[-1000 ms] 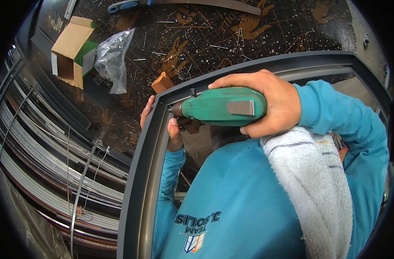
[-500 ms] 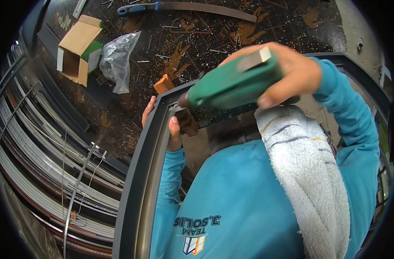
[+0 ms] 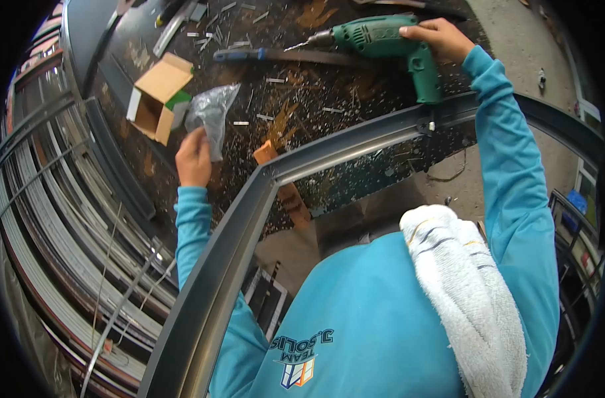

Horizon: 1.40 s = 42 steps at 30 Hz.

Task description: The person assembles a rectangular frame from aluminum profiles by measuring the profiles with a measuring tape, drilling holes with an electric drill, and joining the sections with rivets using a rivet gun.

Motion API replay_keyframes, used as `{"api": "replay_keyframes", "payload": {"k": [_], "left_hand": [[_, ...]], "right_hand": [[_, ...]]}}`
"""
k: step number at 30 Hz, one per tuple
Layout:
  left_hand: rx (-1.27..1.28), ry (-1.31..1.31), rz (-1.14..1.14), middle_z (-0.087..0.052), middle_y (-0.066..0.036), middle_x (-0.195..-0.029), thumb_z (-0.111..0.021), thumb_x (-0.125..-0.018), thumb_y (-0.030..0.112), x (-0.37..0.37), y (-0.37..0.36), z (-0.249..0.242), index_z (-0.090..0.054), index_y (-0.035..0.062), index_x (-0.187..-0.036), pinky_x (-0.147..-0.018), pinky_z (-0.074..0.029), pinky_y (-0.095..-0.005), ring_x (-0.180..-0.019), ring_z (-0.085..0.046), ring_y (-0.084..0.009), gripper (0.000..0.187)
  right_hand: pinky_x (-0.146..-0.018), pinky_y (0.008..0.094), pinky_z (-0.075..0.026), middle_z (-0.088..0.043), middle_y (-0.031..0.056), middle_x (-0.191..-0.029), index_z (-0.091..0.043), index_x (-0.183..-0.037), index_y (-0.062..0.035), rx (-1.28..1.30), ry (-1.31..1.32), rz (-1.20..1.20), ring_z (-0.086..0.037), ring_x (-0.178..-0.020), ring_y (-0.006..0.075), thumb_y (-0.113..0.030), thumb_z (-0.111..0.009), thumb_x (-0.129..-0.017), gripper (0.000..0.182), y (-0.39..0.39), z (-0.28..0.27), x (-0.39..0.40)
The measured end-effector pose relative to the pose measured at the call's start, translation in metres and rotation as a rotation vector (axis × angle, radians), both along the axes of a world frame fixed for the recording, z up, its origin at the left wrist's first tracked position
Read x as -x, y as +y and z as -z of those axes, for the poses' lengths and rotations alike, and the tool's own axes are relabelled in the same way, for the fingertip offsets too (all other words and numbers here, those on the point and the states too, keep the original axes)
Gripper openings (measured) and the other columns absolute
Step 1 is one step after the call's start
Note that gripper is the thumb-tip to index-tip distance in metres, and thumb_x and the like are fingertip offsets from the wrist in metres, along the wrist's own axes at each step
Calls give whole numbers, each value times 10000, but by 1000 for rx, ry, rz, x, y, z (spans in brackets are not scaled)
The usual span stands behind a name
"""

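Observation:
My right hand is closed on the rear of a green power drill, over the far side of the bench. The drill's bit points left and its handle hangs toward the frame. My left hand has its fingers drawn together at the lower edge of a clear plastic bag; what is between the fingertips is partly hidden. A dark metal frame lies in front of me, its corner on an orange-brown wooden block.
An opened cardboard box stands beside the bag. A blue-handled saw-like tool and loose metal pieces lie on the dark, chip-strewn bench. Long profiles fill a rack at left. A white towel hangs over my front.
My right hand has carried the drill from the frame corner up and away over the bench. My left hand has let go of the frame and moved to the plastic bag.

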<state>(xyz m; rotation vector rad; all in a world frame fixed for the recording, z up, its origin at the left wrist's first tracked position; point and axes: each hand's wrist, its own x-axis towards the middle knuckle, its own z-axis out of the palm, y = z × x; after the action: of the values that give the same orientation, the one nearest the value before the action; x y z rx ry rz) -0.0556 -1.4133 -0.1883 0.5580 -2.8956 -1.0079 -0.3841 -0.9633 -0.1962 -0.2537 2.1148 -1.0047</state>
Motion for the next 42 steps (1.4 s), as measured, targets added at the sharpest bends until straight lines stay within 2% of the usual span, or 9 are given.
{"api": "replay_keyframes", "payload": {"k": [2,9,15,25,35,37,38,39,42], "left_hand": [[153,-232,6,-638,-294,-890,-582,-842,156,17,-15,35,-602,-23,-918,-770,-501,-461,-889,-615,-464,195],[499,56,49,-627,-245,-820,-634,-808,190,40,12,59,-618,1,-795,-716,-523,-466,-785,-624,-400,190],[432,-103,80,-634,-196,-1045,-559,-848,125,37,22,31,-677,38,-959,-810,-553,-442,-946,-655,-369,183],[510,-276,161,-689,-217,-989,-541,-845,95,68,11,36,-707,12,-919,-831,-551,-434,-928,-683,-365,200],[165,-29,-74,-683,-178,-858,-656,-771,221,9,-24,-36,-685,72,-818,-764,-529,-407,-879,-662,-333,158],[-884,224,-854,-656,-100,-753,-668,-805,236,-28,-53,-1,-683,21,-845,-676,-501,-390,-734,-632,-207,219],[-931,507,-646,-673,-83,-769,-653,-816,261,-55,-56,29,-685,0,-921,-621,-500,-370,-681,-625,-190,283],[-124,427,-644,-626,-64,-708,-679,-815,131,-95,-33,18,-614,49,-930,-592,-523,-381,-594,-594,-234,154],[-507,427,-620,-583,-25,-657,-667,-766,-28,-197,72,-18,-527,60,-768,-506,-457,-267,-570,-551,-112,166]], "right_hand": [[-711,317,-526,-682,74,-802,-657,-972,-58,-108,763,-18,-663,-753,174,-322,-675,-867,284,2,-7,13],[-1001,478,-410,-528,159,-1317,-521,-1281,-121,-515,1128,-112,-496,-1202,357,-325,-645,-830,510,-23,59,37],[-789,441,-508,-648,177,-913,-634,-866,-63,-207,801,-157,-638,-893,359,-190,-663,-748,175,-25,6,46],[-554,214,-406,-529,-25,-736,-542,-964,-59,825,501,299,-492,-615,56,-46,-607,-849,132,-12,-129,-119],[-695,234,-447,-624,-7,-873,-627,-997,-26,731,160,435,-547,-785,63,-102,-742,-777,260,40,-167,-307],[-673,238,-444,-623,-3,-838,-643,-971,-38,715,322,249,-548,-760,68,-109,-744,-775,231,55,-141,-316],[-638,241,-423,-594,-10,-789,-634,-928,-45,704,322,192,-517,-722,68,-111,-749,-770,207,59,-147,-321],[-603,245,-403,-564,-18,-740,-626,-886,-52,696,320,137,-487,-684,68,-114,-755,-764,188,62,-152,-327],[-526,272,-305,-389,-31,-645,-522,-775,-57,677,258,36,-339,-621,73,-116,-777,-742,263,84,-132,-335]]}}
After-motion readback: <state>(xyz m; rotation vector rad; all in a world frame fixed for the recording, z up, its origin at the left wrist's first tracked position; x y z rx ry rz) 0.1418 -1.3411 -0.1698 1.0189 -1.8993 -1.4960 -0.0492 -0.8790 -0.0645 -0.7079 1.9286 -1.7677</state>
